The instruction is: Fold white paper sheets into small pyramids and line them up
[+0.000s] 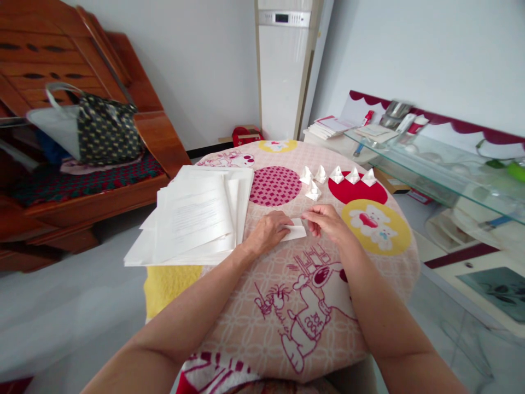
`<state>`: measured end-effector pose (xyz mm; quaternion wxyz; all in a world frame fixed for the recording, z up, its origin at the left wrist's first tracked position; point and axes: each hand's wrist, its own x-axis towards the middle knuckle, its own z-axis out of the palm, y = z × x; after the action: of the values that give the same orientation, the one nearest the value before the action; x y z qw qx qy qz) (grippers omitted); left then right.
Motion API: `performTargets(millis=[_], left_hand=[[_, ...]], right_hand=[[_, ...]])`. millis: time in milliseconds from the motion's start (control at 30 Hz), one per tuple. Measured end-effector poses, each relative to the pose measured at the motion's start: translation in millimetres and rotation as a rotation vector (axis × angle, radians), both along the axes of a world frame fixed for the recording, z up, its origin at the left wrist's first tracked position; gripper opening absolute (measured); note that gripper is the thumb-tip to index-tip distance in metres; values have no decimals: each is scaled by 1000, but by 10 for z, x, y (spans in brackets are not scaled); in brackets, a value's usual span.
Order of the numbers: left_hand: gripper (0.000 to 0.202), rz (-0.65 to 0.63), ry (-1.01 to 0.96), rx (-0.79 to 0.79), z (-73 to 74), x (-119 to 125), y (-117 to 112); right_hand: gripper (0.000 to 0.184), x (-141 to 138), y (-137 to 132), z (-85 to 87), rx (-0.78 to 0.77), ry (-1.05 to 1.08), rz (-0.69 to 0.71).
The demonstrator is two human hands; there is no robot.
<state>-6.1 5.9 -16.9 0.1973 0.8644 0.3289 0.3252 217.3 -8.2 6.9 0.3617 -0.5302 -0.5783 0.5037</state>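
Note:
A small folded piece of white paper [296, 230] lies on the pink cartoon tablecloth [295, 306]. My left hand [268, 231] lies on top of its left part, fingers curled down and pressing it flat. My right hand [328, 221] pinches the paper's right end with fingers together. Beyond the hands sit several small folded white paper shapes [337, 176] in a loose row. A stack of white paper sheets [197, 216] lies to the left of my left hand.
A wooden bench [82, 164] with a patterned bag [104, 131] stands at the left. A glass shelf [443, 164] with small items runs along the right. A tall white air conditioner [283, 65] stands at the back wall.

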Motion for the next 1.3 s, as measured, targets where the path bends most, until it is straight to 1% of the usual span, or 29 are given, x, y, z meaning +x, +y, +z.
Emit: performTargets(millis=[100,200,300,467,533,633,733,833,933,1000,1100,1200,1267,1300], left_hand=[[12,-44,-85,58,66,-9,-18],[15,-80,-138,98,96,-14,-33],[18,-106,-133,93,100,-17,-39],[19,-138,-44,83,74,-44,16],[21,-147,11,96,65,-65,49],[23,-196,69,130,74,-94,73],[21,-261,113,133,99,-102,60],[22,-309,199,90,109,-96,42],[25,-309,260,91,102,-98,48],[27,-299,258,105,99,-105,62],[29,-322,235,104,103,-113,75],[31,-360,228,83,107,-112,60],[34,-375,223,56,108,-109,38],[35,-381,221,40,109,-109,26]], right_hand=[[33,-1,35,-40,21,-106,-162],[32,-8,55,-68,7,-175,-201],[29,-2,61,-91,-3,-171,-190],[23,45,67,-95,5,-60,-144],[21,53,58,-60,-34,-71,-147],[15,40,34,8,-111,-106,-116],[9,23,12,54,-134,-162,-88],[10,30,-7,82,-140,-260,-59],[14,55,-26,117,-188,-346,-12],[14,67,-36,135,-216,-353,5],[14,72,-36,134,-238,-343,18],[13,71,-26,106,-223,-434,25],[16,71,-27,97,-153,-570,5],[18,68,-32,101,-90,-655,-25]])
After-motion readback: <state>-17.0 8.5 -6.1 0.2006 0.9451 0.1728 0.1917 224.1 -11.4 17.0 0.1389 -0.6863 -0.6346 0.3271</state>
